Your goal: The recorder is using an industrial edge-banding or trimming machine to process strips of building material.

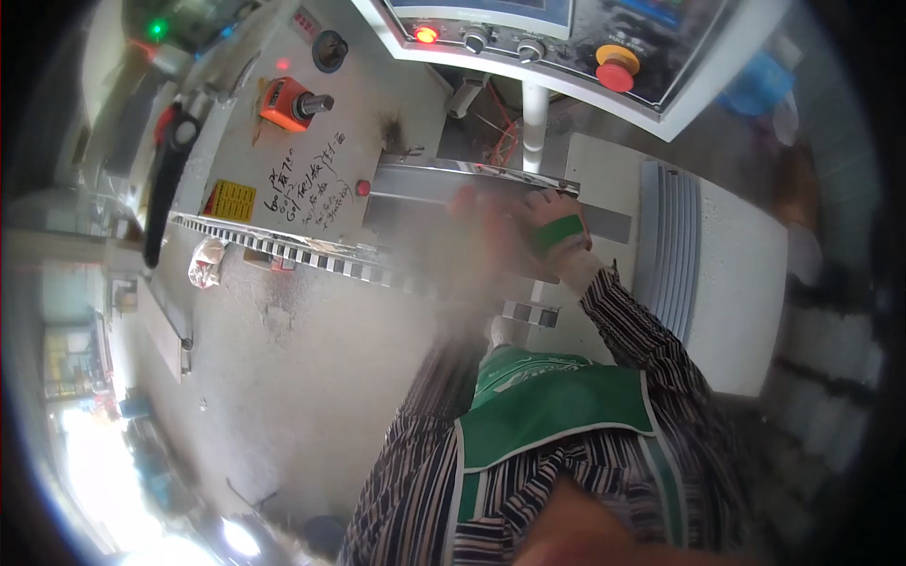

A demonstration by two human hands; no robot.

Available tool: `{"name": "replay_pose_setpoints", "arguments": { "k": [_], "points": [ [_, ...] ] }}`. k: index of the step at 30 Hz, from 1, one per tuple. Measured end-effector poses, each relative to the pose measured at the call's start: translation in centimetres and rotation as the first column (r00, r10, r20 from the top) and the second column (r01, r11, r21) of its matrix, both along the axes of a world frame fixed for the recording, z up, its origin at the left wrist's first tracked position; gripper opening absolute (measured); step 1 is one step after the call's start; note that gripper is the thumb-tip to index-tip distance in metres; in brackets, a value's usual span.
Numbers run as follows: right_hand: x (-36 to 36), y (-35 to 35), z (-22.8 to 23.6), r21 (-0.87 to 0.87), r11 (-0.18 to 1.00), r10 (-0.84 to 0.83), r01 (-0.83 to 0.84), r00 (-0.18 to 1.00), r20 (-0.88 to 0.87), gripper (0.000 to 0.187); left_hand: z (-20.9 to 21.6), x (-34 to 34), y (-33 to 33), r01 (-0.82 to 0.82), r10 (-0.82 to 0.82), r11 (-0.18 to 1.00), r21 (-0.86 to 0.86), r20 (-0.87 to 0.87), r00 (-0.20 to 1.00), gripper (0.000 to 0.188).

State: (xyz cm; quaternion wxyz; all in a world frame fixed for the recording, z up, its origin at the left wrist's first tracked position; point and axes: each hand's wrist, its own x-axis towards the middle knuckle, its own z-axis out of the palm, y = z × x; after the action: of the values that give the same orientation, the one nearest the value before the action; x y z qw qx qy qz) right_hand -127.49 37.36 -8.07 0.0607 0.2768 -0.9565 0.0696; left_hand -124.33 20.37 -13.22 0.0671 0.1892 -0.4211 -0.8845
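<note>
Fingers of the right hand [547, 213] are laid close together and pointed away from the body; whether anything is clamped beneath them cannot be told, since the palm is hidden. Those of the left hand [483, 236] are lost in blur, so neither gap nor grip can be made out.

The metal bar [425, 183] is set just beyond the fingertips, on the side away from the body, with its long axis run from left to right and dipped slightly at the right. Its right end is approached most closely by the right hand, its middle by the left; contact cannot be confirmed. A grey strip [611, 224] is seen just right of the right hand, likewise stretched crosswise and partly covered by the hands.

A green band [562, 232] is worn across the right hand. Nearer the body, a checkered scale [302, 257] is mounted along the machine's edge; beyond the bar, the control panel [571, 61] is held up on a post [534, 118].
</note>
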Motion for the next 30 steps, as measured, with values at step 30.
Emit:
{"name": "replay_pose_setpoints", "arguments": {
  "k": [30],
  "points": [
    [0.5, -2.2, 0.1, 0.040, 0.992, -0.117, 0.120, 0.992, -0.054, 0.022, 7.4, 13.2, -4.4, 0.475, -0.473, 0.880, -0.012, 0.076, 0.878, 0.051]
  ]
}}
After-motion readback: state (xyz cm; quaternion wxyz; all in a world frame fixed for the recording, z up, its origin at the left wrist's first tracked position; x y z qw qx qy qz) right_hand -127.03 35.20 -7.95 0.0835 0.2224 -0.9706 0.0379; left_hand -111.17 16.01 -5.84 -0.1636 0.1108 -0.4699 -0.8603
